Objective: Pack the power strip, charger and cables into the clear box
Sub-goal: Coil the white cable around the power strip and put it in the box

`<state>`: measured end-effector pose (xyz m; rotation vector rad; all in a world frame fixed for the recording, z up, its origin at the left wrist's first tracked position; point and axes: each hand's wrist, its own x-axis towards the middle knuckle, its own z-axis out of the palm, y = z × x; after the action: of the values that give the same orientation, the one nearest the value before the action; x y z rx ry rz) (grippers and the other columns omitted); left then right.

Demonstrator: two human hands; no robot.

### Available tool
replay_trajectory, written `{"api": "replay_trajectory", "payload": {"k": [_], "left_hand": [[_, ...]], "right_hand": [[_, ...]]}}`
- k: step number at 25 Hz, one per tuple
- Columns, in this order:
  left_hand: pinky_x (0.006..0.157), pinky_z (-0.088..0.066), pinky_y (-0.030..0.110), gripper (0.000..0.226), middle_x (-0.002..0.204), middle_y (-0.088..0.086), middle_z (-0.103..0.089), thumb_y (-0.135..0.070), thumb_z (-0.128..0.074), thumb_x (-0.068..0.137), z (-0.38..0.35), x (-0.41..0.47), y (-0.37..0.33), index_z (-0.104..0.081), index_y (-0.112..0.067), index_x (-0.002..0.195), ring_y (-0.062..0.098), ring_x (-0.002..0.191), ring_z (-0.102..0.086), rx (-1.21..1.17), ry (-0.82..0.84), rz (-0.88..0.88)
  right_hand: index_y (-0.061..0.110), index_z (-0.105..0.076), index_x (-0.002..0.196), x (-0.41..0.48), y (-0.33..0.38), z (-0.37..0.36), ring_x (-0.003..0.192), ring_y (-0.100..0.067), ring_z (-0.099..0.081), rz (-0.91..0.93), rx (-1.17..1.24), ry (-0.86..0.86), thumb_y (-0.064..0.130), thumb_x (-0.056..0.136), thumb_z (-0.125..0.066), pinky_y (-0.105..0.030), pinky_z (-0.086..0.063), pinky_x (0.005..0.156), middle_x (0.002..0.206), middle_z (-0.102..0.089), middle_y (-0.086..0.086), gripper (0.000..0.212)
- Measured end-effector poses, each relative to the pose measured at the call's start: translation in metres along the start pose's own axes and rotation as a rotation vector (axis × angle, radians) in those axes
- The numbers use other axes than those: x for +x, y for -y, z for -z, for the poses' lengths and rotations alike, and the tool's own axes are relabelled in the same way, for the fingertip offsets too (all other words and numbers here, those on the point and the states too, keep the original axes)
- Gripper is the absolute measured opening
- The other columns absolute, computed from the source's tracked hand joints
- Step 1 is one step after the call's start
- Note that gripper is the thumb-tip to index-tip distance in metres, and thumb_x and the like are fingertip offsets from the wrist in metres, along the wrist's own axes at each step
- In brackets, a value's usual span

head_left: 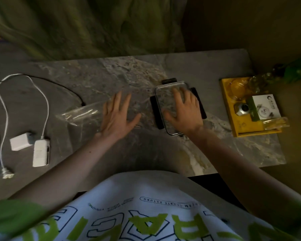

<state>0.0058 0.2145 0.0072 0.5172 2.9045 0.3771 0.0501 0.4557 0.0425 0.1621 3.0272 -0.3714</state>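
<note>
Nothing packed yet, by the look of it: strip, charger and both cables lie on the table, none inside the box.

R hand lies flat on the lid, fingers spread, holding nothing. The lid is clear w/ black clips. L hand is also slack and wide, fingers straight, over the right end of the box, a clear shape lying across the table. Too blurred to tell if the palm touches it. Which clear piece is lid and which is box is a best guess too.

Key relation: all the goods sit off to the person's left, well apart from both hands, w/ the box btwn them and the lid. L hand is nearer; R would have to cross the body.

Strip's long axis runs roughly away from the person, charger just beside it on the outer side, maybe touching. White cable leaves the strip's far end, loops wide and ends in a plug near the front edge. Black cable arcs along the far side, its end near the box's far-left corner.

Likely next move: L hand reaches left and takes the strip across its short width. The trailing cord will prob. drag, so it wants gathering first.

Yellow tray on the right isn't involved.
</note>
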Motion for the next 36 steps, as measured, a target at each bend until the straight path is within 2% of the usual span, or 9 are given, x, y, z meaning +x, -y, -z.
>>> {"api": "replay_trajectory", "payload": {"k": [7,10,14,18,22,27,30,33,36], "left_hand": [[0.116,-0.014,0.056,0.083,0.16,0.014,-0.009,-0.068,-0.035,0.085,0.047,-0.059,0.098,-0.014,-0.025,0.152,0.036,0.146,-0.011,-0.005,-0.134,0.046],[0.115,-0.016,0.057,0.082,0.16,0.016,-0.011,-0.067,-0.035,0.085,0.06,-0.086,0.141,-0.017,-0.023,0.152,0.036,0.146,-0.012,-0.052,-0.164,0.101],[0.116,-0.009,0.056,0.081,0.16,0.016,-0.005,-0.068,-0.033,0.087,0.07,-0.121,0.195,-0.012,-0.024,0.152,0.034,0.147,-0.006,-0.097,-0.179,0.179],[0.117,-0.006,0.054,0.079,0.159,0.017,-0.01,-0.067,-0.034,0.088,0.07,-0.149,0.234,-0.011,-0.026,0.152,0.032,0.148,-0.004,-0.132,-0.198,0.33],[0.116,-0.013,0.054,0.074,0.157,0.018,-0.017,-0.064,-0.038,0.088,0.073,-0.165,0.247,-0.019,-0.026,0.149,0.033,0.147,-0.011,-0.147,-0.288,0.494],[0.116,-0.013,0.051,0.074,0.158,0.017,-0.016,-0.058,-0.048,0.089,0.071,-0.191,0.242,-0.022,-0.024,0.149,0.032,0.147,-0.012,-0.181,-0.354,0.705],[0.115,-0.018,0.052,0.079,0.159,0.016,-0.012,-0.054,-0.055,0.088,0.061,-0.206,0.236,-0.016,-0.026,0.151,0.033,0.146,-0.014,-0.244,-0.326,0.816],[0.114,-0.02,0.055,0.086,0.161,0.012,-0.008,-0.059,-0.055,0.085,0.045,-0.209,0.234,-0.01,-0.028,0.152,0.034,0.147,-0.013,-0.328,-0.242,0.936],[0.113,-0.023,0.056,0.091,0.16,0.01,-0.015,-0.061,-0.06,0.081,0.026,-0.201,0.245,-0.012,-0.028,0.151,0.034,0.146,-0.015,-0.438,-0.176,0.975]], "right_hand": [[0.027,-0.006,0.153,0.008,0.117,-0.009,0.149,-0.034,-0.009,0.109,-0.088,-0.024,0.07,0.086,-0.043,-0.053,-0.013,0.12,0.161,-0.013,-0.016,0.088],[0.026,-0.005,0.153,0.013,0.17,-0.02,0.149,-0.035,-0.008,0.173,-0.108,-0.025,0.069,0.085,-0.045,-0.053,-0.011,0.12,0.161,-0.011,-0.016,0.089],[0.025,-0.004,0.153,0.015,0.235,-0.03,0.149,-0.036,-0.009,0.253,-0.124,-0.003,0.069,0.085,-0.045,-0.054,-0.013,0.12,0.161,-0.011,-0.018,0.091],[0.024,-0.005,0.154,0.021,0.287,-0.039,0.148,-0.036,-0.01,0.372,-0.108,0.03,0.068,0.086,-0.044,-0.055,-0.013,0.119,0.16,-0.013,-0.019,0.09],[0.023,-0.006,0.154,0.036,0.312,-0.044,0.147,-0.036,-0.014,0.514,-0.068,0.048,0.067,0.088,-0.045,-0.055,-0.015,0.119,0.159,-0.016,-0.019,0.088],[0.02,-0.013,0.152,0.045,0.327,-0.062,0.144,-0.037,-0.025,0.706,-0.018,0.084,0.06,0.089,-0.048,-0.055,-0.022,0.116,0.155,-0.026,-0.019,0.083],[0.018,-0.02,0.152,0.045,0.338,-0.077,0.142,-0.037,-0.029,0.839,-0.001,0.142,0.052,0.09,-0.052,-0.054,-0.025,0.114,0.152,-0.031,-0.019,0.078],[0.017,-0.025,0.151,0.05,0.355,-0.097,0.14,-0.035,-0.032,0.948,-0.049,0.209,0.046,0.092,-0.051,-0.052,-0.029,0.114,0.15,-0.035,-0.017,0.071],[0.016,-0.03,0.149,0.059,0.373,-0.117,0.136,-0.034,-0.038,0.987,-0.128,0.255,0.04,0.092,-0.052,-0.049,-0.034,0.111,0.147,-0.04,-0.016,0.065]]}}
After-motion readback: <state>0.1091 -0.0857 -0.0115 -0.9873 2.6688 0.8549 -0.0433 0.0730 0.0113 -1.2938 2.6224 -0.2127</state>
